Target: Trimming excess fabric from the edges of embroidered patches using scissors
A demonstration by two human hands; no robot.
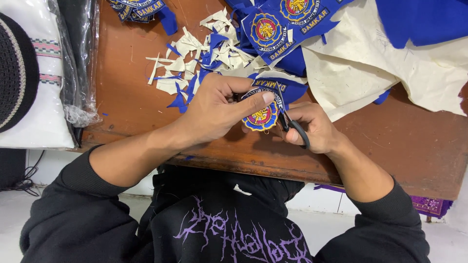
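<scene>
Brown wooden table (390,141): left hand (214,109) pinches an embroidered patch (263,116); right hand (314,127) grips black scissors (295,127) at its edge.

1. Illumination: bright, even, soft; source apparently overhead, exact position not determinable.
2. Shadows: faint and short under the left hand (214,109) and right hand (314,127) on the bench (131,92); darker band beneath the bench front edge.
3. Glare: streaks of specular shine on the clear plastic wrap (80,58) at upper left; mild sheen on the bench top.
4. Exposure: white floor (14,214) near clipping; black sleeves (73,219) dense, with little fold detail.
5. Focus: sharp across the centre; fabric scraps (195,63) crisp; no motion blur on the fingers (265,97).
6. Distortion: wide-angle stretch toward the corners, bench edge slanted.
7. Colour: saturated blues, warm brown wood.
</scene>
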